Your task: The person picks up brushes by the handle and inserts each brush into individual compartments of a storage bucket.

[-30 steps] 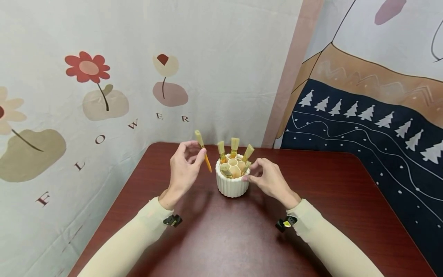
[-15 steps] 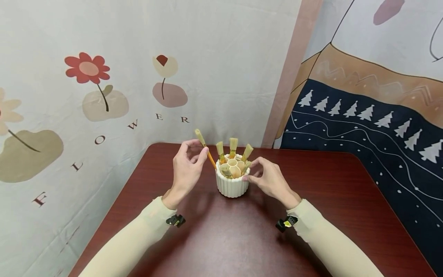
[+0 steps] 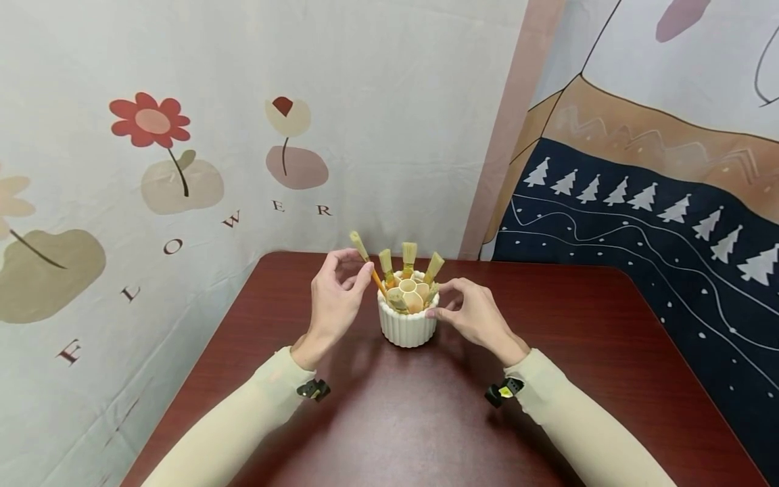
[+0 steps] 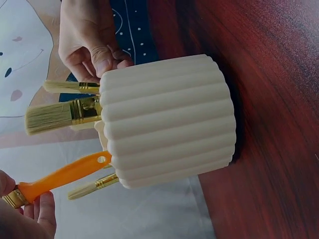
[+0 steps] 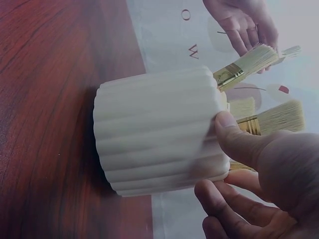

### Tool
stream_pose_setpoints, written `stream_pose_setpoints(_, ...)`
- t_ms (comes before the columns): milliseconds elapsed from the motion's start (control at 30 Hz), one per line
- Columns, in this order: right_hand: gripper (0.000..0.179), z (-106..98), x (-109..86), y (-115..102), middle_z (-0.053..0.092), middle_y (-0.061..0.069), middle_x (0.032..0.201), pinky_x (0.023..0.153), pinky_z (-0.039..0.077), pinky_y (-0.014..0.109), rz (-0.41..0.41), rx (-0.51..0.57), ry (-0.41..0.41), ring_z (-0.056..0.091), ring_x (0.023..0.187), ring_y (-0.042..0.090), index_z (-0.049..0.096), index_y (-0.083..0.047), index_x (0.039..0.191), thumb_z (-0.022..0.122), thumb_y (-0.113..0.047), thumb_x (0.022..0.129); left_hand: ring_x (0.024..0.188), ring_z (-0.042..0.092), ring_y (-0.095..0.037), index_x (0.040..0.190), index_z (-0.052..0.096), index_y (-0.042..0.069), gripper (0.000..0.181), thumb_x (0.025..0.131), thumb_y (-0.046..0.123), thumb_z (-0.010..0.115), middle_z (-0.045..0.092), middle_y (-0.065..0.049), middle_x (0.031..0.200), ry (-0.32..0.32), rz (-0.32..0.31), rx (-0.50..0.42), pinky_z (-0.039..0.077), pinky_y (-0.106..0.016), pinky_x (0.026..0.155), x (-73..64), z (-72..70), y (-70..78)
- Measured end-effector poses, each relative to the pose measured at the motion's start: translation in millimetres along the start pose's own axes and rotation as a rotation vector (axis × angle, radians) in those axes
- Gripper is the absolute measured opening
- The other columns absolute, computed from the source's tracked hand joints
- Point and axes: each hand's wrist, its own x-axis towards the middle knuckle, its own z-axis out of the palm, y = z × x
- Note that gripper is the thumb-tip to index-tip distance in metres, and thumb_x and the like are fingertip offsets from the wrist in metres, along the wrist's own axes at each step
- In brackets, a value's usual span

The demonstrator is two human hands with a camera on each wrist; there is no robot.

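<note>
A white ribbed holder (image 3: 407, 329) stands upright on the table, with a flower-shaped divider (image 3: 408, 287) in its mouth and several bristle brushes (image 3: 410, 253) sticking up from it. My left hand (image 3: 336, 297) pinches a flat paintbrush with an orange handle (image 4: 70, 174) near its metal ferrule, bristles up. The handle's lower end is right at the holder's left rim, tilted inward. On the other side my right hand (image 3: 475, 312) grips the holder's rim, thumb (image 5: 229, 124) on the near side and fingers behind. The brush handles inside the holder are mostly hidden.
The dark red wooden table (image 3: 402, 419) ends at a back edge close behind the holder. Beyond it hangs a pale cloth with printed flowers (image 3: 152, 122), and at the right a dark blue cloth with white trees (image 3: 627, 203).
My left hand has moved right with the paintbrush, bringing the handle end from beside the holder to its left rim. My right hand keeps its grip on the holder.
</note>
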Motion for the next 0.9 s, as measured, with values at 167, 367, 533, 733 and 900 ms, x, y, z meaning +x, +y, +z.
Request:
stream_pose_setpoints(167, 0.050, -0.1, 0.2, 0.6, 0.086, 0.015, 0.109, 0.068, 0.057, 0.026, 0.004, 0.004, -0.001, 0.079, 0.080, 0.010, 0.082, -0.008, 0.130, 0.104, -0.029, 0.090, 0.115, 0.080, -0.020, 0.140, 0.069, 0.001, 0.036, 0.108, 0.010, 0.084, 0.079, -0.019, 0.131, -0.001, -0.012, 0.020, 0.067, -0.020, 0.094, -1.5, 1.3, -1.0)
stream_pose_setpoints(367, 0.051, -0.3, 0.3, -0.1, 0.085, 0.015, 0.109, 0.069, 0.058, 0.026, 0.005, 0.002, -0.003, 0.079, 0.080, 0.010, 0.082, -0.008, 0.130, 0.104, -0.029, 0.090, 0.116, 0.080, -0.023, 0.139, 0.069, 0.001, 0.036, 0.108, 0.010, 0.084, 0.079, -0.019, 0.132, -0.008, -0.034, 0.022, 0.068, -0.021, 0.095, -4.0, 4.0, -3.6)
stream_pose_setpoints(533, 0.051, -0.6, -0.2, -1.2, 0.085, 0.013, 0.107, 0.069, 0.058, 0.027, 0.013, -0.005, -0.007, 0.079, 0.081, 0.011, 0.082, -0.008, 0.131, 0.104, -0.030, 0.090, 0.115, 0.080, -0.024, 0.138, 0.070, 0.002, 0.035, 0.107, 0.009, 0.085, 0.080, -0.018, 0.132, -0.028, -0.055, 0.042, 0.069, -0.024, 0.095, -6.3, 5.4, -7.0)
stream_pose_setpoints(733, 0.051, -1.0, -0.6, -1.4, 0.085, 0.010, 0.104, 0.070, 0.058, 0.027, 0.020, -0.010, -0.012, 0.079, 0.081, 0.011, 0.082, -0.008, 0.131, 0.104, -0.030, 0.090, 0.120, 0.081, -0.028, 0.138, 0.071, 0.002, 0.035, 0.107, 0.008, 0.085, 0.080, -0.018, 0.132, -0.061, -0.091, 0.080, 0.069, -0.029, 0.102, -9.3, 4.4, -11.5)
stream_pose_setpoints(900, 0.051, -1.0, -0.6, -0.7, 0.085, 0.009, 0.104, 0.070, 0.058, 0.027, 0.014, -0.021, -0.007, 0.080, 0.081, 0.012, 0.082, -0.008, 0.130, 0.104, -0.031, 0.090, 0.124, 0.081, -0.032, 0.139, 0.070, 0.001, 0.036, 0.107, 0.009, 0.085, 0.080, -0.019, 0.135, -0.090, -0.107, 0.109, 0.069, -0.033, 0.105, -11.3, 3.1, -16.2)
